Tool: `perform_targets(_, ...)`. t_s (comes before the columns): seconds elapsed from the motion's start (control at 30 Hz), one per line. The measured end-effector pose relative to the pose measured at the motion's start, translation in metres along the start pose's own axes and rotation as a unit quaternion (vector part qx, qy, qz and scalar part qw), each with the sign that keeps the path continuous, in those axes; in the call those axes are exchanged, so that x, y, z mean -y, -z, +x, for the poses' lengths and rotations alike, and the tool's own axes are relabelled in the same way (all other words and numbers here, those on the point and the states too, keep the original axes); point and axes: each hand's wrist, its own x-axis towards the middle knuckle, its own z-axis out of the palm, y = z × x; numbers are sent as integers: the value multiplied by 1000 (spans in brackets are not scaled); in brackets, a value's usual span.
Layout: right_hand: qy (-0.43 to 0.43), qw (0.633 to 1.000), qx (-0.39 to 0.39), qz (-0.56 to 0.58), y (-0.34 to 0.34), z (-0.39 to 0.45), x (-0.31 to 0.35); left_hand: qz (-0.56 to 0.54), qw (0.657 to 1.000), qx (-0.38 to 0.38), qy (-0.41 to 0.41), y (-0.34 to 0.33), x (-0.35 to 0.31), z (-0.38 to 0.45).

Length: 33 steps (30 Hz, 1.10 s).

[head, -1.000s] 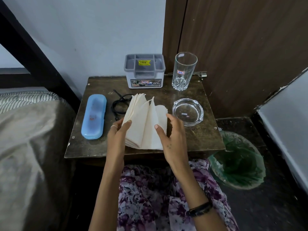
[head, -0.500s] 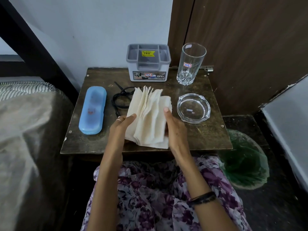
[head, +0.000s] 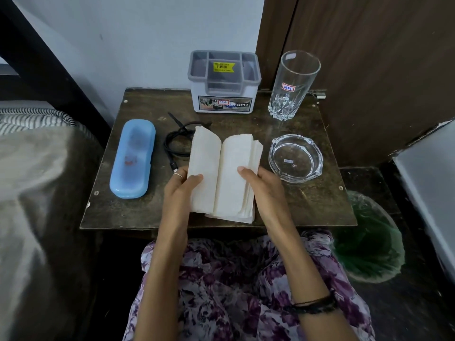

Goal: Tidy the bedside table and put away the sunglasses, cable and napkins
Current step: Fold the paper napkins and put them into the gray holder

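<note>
A stack of white napkins (head: 229, 173) lies near the front middle of the dark wooden bedside table (head: 307, 207), spread open like a book. My left hand (head: 183, 187) grips its left half, thumb on top. My right hand (head: 262, 185) grips the right half the same way. Just behind the napkins on the left lies a coiled black cable (head: 176, 143), partly hidden by them. A closed blue glasses case (head: 133, 158) lies further left; no sunglasses show.
A grey-and-white compartment organiser (head: 224, 81) stands at the back of the table, a tall empty glass (head: 293, 84) to its right. A glass ashtray (head: 295, 157) sits right of the napkins. A green-lined bin (head: 369, 244) stands on the floor at right. A bed (head: 37, 193) is at left.
The fanned, upright napkin sheets have been pressed down into two flat halves. Both hands shifted from the sides onto the stack, thumbs on top.
</note>
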Motion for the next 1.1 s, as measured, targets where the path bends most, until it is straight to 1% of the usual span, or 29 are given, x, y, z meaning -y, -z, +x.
perform_targets(0.13,-7,1000,-3,-8,3,3,-2,28,997,-45,-50,7,4,3)
perform_targets(0.23,-8,1000,-2,29,3,3,0,50,993,-81,-75,13,8,6)
perform_targets(0.3,-18,998,-2,60,2,3,0,61,991,-88,-77,14,8,6)
perform_targets(0.4,-22,996,11,86,1,3,2,64,992,-77,-80,12,6,4)
perform_targets(0.47,-19,997,21,75,3,5,-2,62,993,-62,-85,9,4,2)
perform_targets(0.6,4,996,47,72,3,3,2,74,991,-10,-109,-1,1,-5)
perform_targets(0.7,19,998,44,46,-1,4,2,78,989,27,-121,-8,0,-9)
perform_targets(0.8,31,999,31,11,-4,5,-1,115,983,45,-133,-10,1,-10)
perform_targets(0.93,32,999,28,5,-5,4,-2,130,980,36,-146,-5,2,-8)
perform_targets(1.1,22,1000,16,15,-5,5,-3,122,982,-38,-142,4,3,-6)
